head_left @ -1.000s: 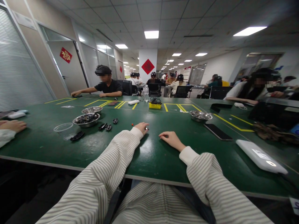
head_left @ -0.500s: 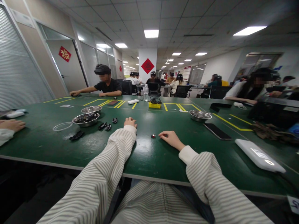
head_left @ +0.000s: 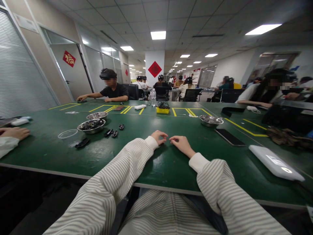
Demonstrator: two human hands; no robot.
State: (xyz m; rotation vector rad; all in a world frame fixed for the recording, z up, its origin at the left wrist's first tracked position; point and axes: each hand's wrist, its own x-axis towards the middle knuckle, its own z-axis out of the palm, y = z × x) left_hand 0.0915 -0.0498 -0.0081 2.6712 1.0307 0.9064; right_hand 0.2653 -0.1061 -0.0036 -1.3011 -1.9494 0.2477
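Observation:
My left hand (head_left: 159, 137) is over the middle of the table, its fingers curved and a small gap showing between thumb and fingers. No object shows in it. Just to its right, my right hand (head_left: 181, 144) rests low over the table with thumb and forefinger brought together; whatever they pinch, if anything, is too small to make out. The fingertips of both hands point at each other, a narrow space apart. The small red and silver part seen earlier between the hands is out of sight, and my left hand covers that spot.
Left of my hands lie black plastic parts (head_left: 114, 133), a metal bowl of dark parts (head_left: 91, 131) and a clear ring-shaped lid (head_left: 67, 134). On the right are another metal bowl (head_left: 211, 125), a phone (head_left: 229, 137) and a white power bank (head_left: 275, 163). A co-worker's hand (head_left: 17, 133) rests far left.
My left hand has moved right and towards me, from near the black parts to beside my right hand. The small red and silver part has gone from view. My right hand barely moved.

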